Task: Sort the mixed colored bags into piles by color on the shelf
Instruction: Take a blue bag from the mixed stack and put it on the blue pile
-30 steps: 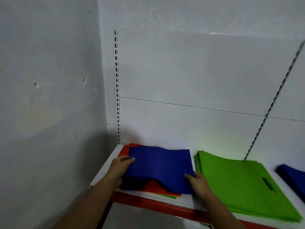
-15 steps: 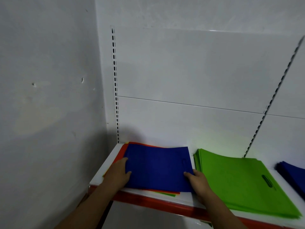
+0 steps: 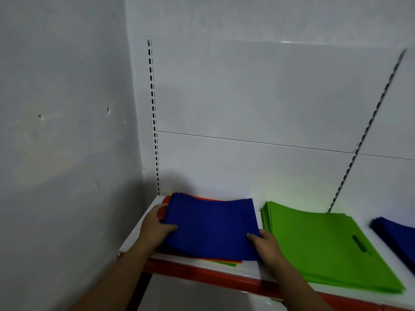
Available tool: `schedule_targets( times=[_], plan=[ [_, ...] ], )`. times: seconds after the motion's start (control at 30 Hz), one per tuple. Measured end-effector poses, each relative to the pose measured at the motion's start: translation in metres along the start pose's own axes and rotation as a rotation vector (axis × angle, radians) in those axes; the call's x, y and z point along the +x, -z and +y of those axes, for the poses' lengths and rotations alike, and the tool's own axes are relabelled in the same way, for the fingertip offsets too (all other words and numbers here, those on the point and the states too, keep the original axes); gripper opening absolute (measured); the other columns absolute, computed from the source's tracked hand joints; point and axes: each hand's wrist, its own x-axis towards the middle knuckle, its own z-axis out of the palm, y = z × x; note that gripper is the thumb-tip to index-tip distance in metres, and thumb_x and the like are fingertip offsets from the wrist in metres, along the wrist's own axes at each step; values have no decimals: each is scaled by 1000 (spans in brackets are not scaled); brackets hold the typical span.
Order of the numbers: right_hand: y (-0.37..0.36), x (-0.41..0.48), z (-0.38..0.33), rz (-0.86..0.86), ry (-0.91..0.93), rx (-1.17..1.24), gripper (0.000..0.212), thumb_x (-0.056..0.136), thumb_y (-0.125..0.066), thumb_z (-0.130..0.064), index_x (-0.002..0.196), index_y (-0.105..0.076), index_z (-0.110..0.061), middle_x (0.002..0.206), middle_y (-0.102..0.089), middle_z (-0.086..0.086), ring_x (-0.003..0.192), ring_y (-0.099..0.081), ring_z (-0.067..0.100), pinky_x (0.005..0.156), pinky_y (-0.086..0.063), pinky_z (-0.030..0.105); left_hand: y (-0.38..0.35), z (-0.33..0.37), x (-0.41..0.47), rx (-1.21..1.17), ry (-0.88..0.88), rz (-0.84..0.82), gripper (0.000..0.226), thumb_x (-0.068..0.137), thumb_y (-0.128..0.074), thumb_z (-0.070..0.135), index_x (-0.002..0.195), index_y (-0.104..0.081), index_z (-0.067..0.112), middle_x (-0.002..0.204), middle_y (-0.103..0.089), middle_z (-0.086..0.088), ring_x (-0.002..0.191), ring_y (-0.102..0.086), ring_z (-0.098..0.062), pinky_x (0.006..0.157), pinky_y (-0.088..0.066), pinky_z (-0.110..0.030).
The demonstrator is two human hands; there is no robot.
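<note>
A mixed stack of bags lies at the left end of the white shelf (image 3: 137,234). Its top is a bundle of blue bags (image 3: 211,227); orange (image 3: 226,261) and green edges show beneath. My left hand (image 3: 155,225) grips the bundle's left edge, thumb on top and fingers under it. My right hand (image 3: 265,245) holds the bundle's front right corner. To the right lies a green pile (image 3: 325,245) with a handle slot. A separate blue pile (image 3: 397,239) sits at the far right, cut off by the frame.
The shelf has a red front lip (image 3: 202,274) and a white back panel with slotted uprights (image 3: 153,122). A plain wall (image 3: 62,131) closes off the left side. A narrow strip of bare shelf separates the mixed stack from the green pile.
The blue bundle sagged in the middle a second ago, then lay flat. Now its left edge is raised a little in my left hand, with the fingers tucked under it.
</note>
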Motion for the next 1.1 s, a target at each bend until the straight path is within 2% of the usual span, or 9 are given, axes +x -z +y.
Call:
schedule_targets(
  times=[0.1,0.2,0.33,0.53,0.67,0.83,0.9,1.0,1.1],
  plan=[
    [-2,-1,0,23,4,-1,12,99,-58,-18,105,-68,-15,99,-76,10,86,-75,28,80,-61,50,5,-2,6,-180,161,10,81,70,-89,16,139,-46,24,128,-55,-3,111,-60,-27,93,-56,-49],
    [-6,-3,-5,55,24,-43,12,101,-56,-20,100,-67,-16,98,-75,10,86,-74,28,81,-61,50,7,-8,13,-191,233,-10,73,81,-82,19,144,-45,14,138,-52,-11,112,-60,-30,97,-54,-51],
    [-9,-6,-25,56,89,-119,12,102,-53,-19,101,-64,-15,99,-72,8,88,-71,25,80,-61,45,14,4,16,-159,191,-56,58,90,-70,9,144,-48,9,141,-51,-13,114,-59,-29,99,-53,-46],
    [-2,-10,-63,87,186,-139,21,103,-53,-25,117,-62,-12,107,-71,4,92,-71,22,79,-61,40,25,35,17,-199,46,-15,48,97,-58,5,140,-47,22,140,-51,-8,101,-60,-16,75,-55,-32],
    [2,-21,-86,97,278,-149,22,101,-55,-30,117,-57,-14,110,-68,3,94,-70,22,80,-62,45,22,43,14,-214,-6,-11,45,102,-48,3,145,-42,16,135,-50,-3,103,-56,-12,75,-50,-24],
    [22,-33,-103,149,340,-213,19,100,-57,-32,113,-53,-19,108,-66,2,93,-70,22,78,-61,48,14,47,8,-166,-36,-84,43,101,-44,1,140,-49,16,132,-57,1,106,-60,-8,85,-53,-29],
    [39,-38,-101,185,350,-265,17,100,-56,-35,111,-53,-22,107,-67,2,91,-69,21,72,-61,45,2,55,4,-150,-76,-107,43,99,-45,0,136,-52,20,129,-59,3,107,-59,-6,85,-52,-29],
    [63,-48,-100,230,348,-326,16,100,-55,-34,108,-52,-20,99,-66,8,76,-66,25,48,-51,31,-18,72,-5,-131,-144,-125,40,96,-46,-1,125,-56,24,116,-64,7,103,-61,-7,77,-50,-27],
    [109,-69,-96,342,337,-360,16,100,-55,-33,107,-53,-19,96,-65,7,74,-66,25,47,-48,30,-65,89,-8,-131,-191,-174,36,95,-47,-2,121,-56,21,112,-68,4,99,-66,-12,76,-55,-31]
  ],
)
